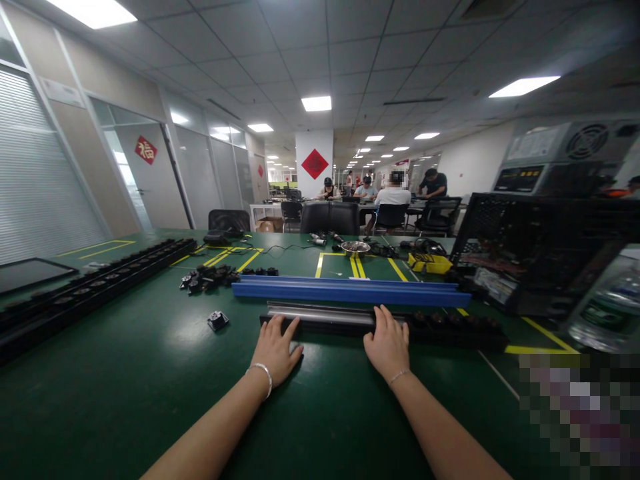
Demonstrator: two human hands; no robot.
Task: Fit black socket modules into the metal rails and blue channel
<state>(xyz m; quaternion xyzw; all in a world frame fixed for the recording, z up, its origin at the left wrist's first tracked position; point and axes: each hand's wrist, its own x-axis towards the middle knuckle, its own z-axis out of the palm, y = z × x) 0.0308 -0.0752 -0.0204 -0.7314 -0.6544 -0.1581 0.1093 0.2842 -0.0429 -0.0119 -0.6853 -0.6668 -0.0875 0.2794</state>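
Observation:
A long black rail point(330, 327) with a shiny grey channel along its top lies crosswise on the green table. My left hand point(276, 343) has its fingers over the rail's left end, with the thumb apart from them on the near side. Further right, my right hand point(389, 340) grips the same rail, its fingers reaching across the top and its thumb at the near edge. Several dark round parts point(450, 321) sit in a row on the rail's right stretch. Just behind it lies a long blue rail point(345, 291). The undersides of my fingers are hidden.
A small black-and-silver part point(218, 321) lies left of my left hand, before a pile of similar parts point(210, 277). A long filled black rail point(100, 290) runs along the left. A computer case point(545, 247) and plastic bottle point(607, 307) stand right. People point(395, 193) sit beyond.

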